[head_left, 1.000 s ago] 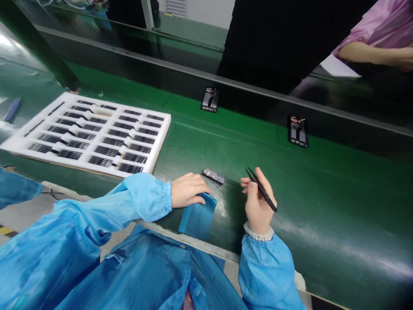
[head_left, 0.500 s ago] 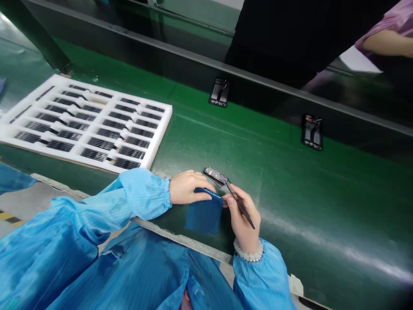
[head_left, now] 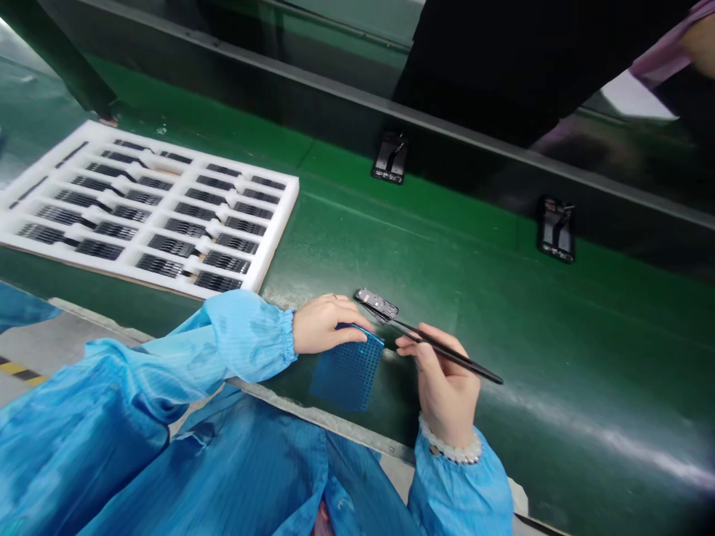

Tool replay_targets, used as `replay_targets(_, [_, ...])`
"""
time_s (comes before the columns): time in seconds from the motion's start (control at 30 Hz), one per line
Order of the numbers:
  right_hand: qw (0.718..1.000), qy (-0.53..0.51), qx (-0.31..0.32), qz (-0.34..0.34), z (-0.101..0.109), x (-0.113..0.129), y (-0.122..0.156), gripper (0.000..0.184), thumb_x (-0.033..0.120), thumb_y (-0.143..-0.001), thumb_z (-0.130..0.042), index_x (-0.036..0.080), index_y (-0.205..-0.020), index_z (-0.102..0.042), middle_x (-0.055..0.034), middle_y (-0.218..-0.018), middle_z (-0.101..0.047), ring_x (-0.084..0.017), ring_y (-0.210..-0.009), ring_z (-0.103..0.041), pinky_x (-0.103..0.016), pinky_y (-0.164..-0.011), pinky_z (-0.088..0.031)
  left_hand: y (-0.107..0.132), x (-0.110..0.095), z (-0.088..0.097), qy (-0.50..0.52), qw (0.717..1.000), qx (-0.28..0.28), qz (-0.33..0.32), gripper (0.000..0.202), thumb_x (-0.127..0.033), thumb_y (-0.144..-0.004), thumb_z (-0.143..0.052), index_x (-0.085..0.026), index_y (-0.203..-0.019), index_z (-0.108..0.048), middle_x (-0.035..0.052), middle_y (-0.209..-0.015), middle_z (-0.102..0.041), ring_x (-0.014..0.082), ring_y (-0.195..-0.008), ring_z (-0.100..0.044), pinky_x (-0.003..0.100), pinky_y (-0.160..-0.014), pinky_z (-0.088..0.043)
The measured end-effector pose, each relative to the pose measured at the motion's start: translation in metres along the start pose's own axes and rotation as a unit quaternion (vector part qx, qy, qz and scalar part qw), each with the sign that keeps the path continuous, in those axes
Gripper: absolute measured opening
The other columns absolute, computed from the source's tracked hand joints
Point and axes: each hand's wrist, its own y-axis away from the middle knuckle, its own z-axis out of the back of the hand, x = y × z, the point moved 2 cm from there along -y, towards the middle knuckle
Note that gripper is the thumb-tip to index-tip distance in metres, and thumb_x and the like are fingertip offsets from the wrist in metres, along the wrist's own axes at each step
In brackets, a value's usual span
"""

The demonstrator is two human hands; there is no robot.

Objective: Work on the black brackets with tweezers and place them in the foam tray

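My left hand (head_left: pixel 331 325) is closed on the upper edge of a blue dotted sheet (head_left: pixel 347 372), thin and translucent-looking, which hangs or lies toward the table's front edge. Just beyond those fingertips is a small dark phone part (head_left: pixel 377 303) with silvery spots on its top face; whether the sheet is joined to it I cannot tell. Black tweezers (head_left: pixel 461 357) are gripped in my right hand (head_left: pixel 447 380), slanting with their tips at the near right end of the phone part. A pale bead bracelet circles my right wrist.
To the left lies a white foam tray (head_left: pixel 273 242) with rows of dark flat parts in its slots. Two black phone assemblies (head_left: pixel 389 158) lie along the far side of the green work surface (head_left: pixel 474 298), beneath a dark rail. Another person's sleeve (head_left: pixel 670 52) shows at the upper right.
My right hand has shifted right, and the tweezers now lie at a flatter slant. The blue sheet's lower end has swung slightly left. Both far phone assemblies appear further right.
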Motion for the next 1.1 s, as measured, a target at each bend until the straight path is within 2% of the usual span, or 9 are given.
replay_targets(0.2, [0.996, 0.065, 0.058, 0.025, -0.0058, 0.0029, 0.0005, 0.015, 0.028, -0.079, -0.067, 0.024, -0.093, -0.070, -0.0050, -0.094, -0.067, -0.017, -0.077, -0.068, -0.035, -0.071, -0.060, 0.0000, 0.0006, 0.0004, -0.005, 1.000, 0.016, 0.015, 0.015, -0.030, -0.088, -0.059, -0.021, -0.095, -0.070, -0.0002, -0.087, -0.071, 0.0120, -0.082, -0.063, 0.024, -0.079, -0.043])
replay_targets(0.3, [0.996, 0.072, 0.047, 0.025, -0.0068, 0.0015, 0.0034, 0.017, 0.027, -0.080, -0.066, 0.023, -0.096, -0.069, -0.0053, -0.094, -0.070, -0.018, -0.076, -0.070, -0.037, -0.072, -0.061, 0.0012, 0.0015, 0.0009, -0.033, 0.999, 0.015, 0.007, 0.020, -0.034, -0.091, -0.055, -0.021, -0.094, -0.070, -0.0003, -0.086, -0.071, 0.0120, -0.080, -0.062, 0.024, -0.077, -0.040])
replay_targets(0.47, [0.993, 0.101, 0.059, 0.031, -0.0075, 0.0007, 0.0072, 0.017, 0.025, -0.081, -0.065, 0.023, -0.097, -0.069, -0.0045, -0.090, -0.073, -0.019, -0.075, -0.070, -0.038, -0.075, -0.060, 0.0043, 0.0015, 0.0010, -0.100, 0.994, -0.022, -0.046, 0.028, -0.039, -0.094, -0.049, -0.021, -0.090, -0.070, -0.0010, -0.080, -0.071, 0.0124, -0.075, -0.057, 0.026, -0.070, -0.033])
replay_targets(0.63, [0.988, 0.130, 0.081, 0.028, -0.0084, 0.0010, 0.0066, 0.016, 0.026, -0.082, -0.064, 0.023, -0.097, -0.069, -0.0048, -0.090, -0.073, -0.019, -0.077, -0.070, -0.039, -0.078, -0.059, 0.0062, -0.0004, 0.0015, -0.150, 0.983, -0.034, -0.102, 0.030, -0.037, -0.096, -0.044, -0.021, -0.089, -0.068, -0.0009, -0.078, -0.069, 0.0129, -0.075, -0.054, 0.028, -0.070, -0.031])
replay_targets(1.1, [0.986, 0.132, 0.104, 0.018, -0.0091, 0.0027, 0.0046, 0.014, 0.027, -0.082, -0.064, 0.023, -0.094, -0.069, -0.0030, -0.087, -0.073, -0.018, -0.078, -0.071, -0.035, -0.077, -0.057, 0.0076, -0.0046, 0.0025, -0.189, 0.971, -0.041, -0.143, 0.026, -0.033, -0.096, -0.045, -0.021, -0.088, -0.067, -0.0005, -0.077, -0.068, 0.0130, -0.076, -0.054, 0.029, -0.070, -0.031])
